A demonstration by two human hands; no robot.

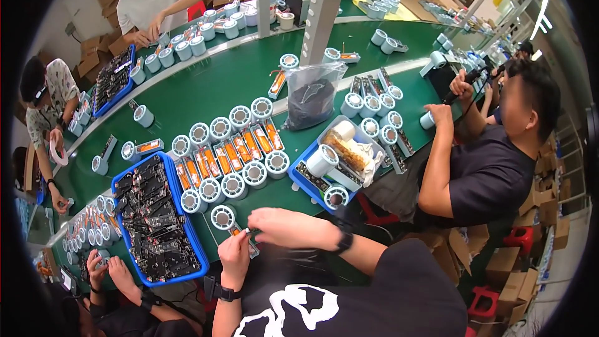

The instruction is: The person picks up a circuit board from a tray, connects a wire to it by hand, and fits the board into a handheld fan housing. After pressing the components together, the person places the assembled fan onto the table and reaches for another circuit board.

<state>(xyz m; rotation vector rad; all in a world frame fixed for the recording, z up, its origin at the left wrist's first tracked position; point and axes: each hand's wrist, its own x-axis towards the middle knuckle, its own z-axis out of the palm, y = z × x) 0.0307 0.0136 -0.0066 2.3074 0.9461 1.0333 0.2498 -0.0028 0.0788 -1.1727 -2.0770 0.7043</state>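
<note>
In front of my body, my left hand [234,258] is closed in a pinch, with a small white piece [247,231] showing at its fingertips. My right hand [288,228] reaches in from the right, its fingers closed together at the same spot; what they grip is too small to make out. Just beyond lies a light-blue fan housing [223,217] with a round grilled head; its handle runs under my hands and is partly hidden. Past it stand rows of similar fan housings [233,185], several with orange-wrapped parts [232,155] in their open handles.
Left of my hands, a blue tray [201,261] holds many black circuit boards. To the right, a blue bin [298,181] carries fan housings and a plastic tub [373,143]. A clear bag [314,97] with dark contents stands beyond, near a metal post [317,19]. Co-workers sit around the green table [206,87].
</note>
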